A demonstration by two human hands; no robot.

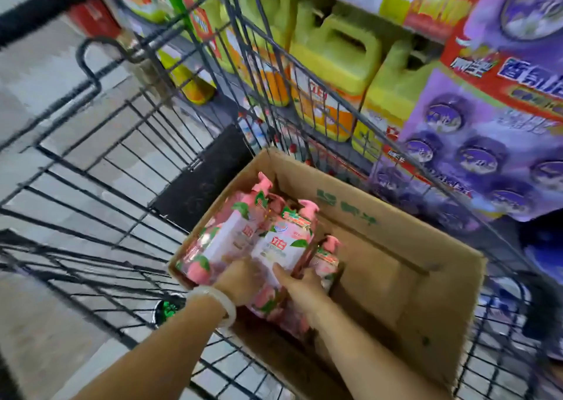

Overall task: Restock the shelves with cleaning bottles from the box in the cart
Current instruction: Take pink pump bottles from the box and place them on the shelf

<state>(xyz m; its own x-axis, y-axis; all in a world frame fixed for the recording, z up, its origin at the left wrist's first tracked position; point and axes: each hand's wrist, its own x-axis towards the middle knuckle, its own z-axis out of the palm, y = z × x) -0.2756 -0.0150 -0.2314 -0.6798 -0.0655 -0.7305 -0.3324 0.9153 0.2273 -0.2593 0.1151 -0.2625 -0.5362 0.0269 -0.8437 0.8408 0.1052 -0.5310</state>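
Note:
A brown cardboard box [396, 278] sits in a black wire cart [100, 186]. A wrapped pack of pink pump bottles [262, 241] with peach labels lies at the box's left end, tilted up over its rim. My left hand [240, 281], with a pale bangle on the wrist, grips the pack's lower left side. My right hand [301, 284] grips its lower right side, fingers curled under the wrap. Another pink bottle [329, 256] stands in the box just right of the pack. The box's right half shows bare cardboard.
Shelves on the right hold yellow-green detergent jugs [332, 64] and purple packs [475, 144] right behind the cart's wire side. A red shelf rail [426, 6] with price tags runs above. Grey tiled floor [36, 73] lies to the left.

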